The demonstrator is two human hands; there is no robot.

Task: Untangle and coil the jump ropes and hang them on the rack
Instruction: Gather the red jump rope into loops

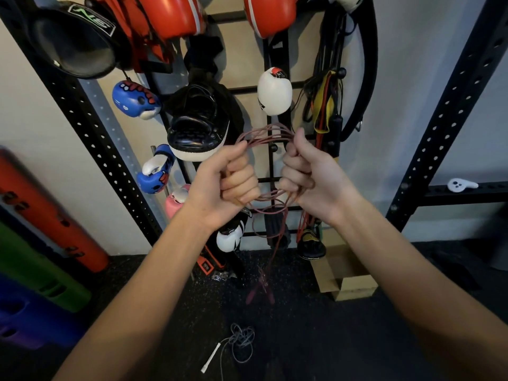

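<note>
We note both grips closed on the pink rope (264, 136): left hand (224, 182) at 9 o'clock of the coil, right hand (310, 174) at 3; judged light, limp, springy; pinch all loops together.

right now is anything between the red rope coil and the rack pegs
Nothing visible blocks it. Both the left hand and right hand hold the red jump rope coil right in front of the rack, where a bare peg shows through the loop.

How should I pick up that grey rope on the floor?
Grab the grey rope by its white handle, coming from above. The handle lies flat and straight, sticking out clear of the tangled loops, so your fingers can close across it without snagging cord.
</note>
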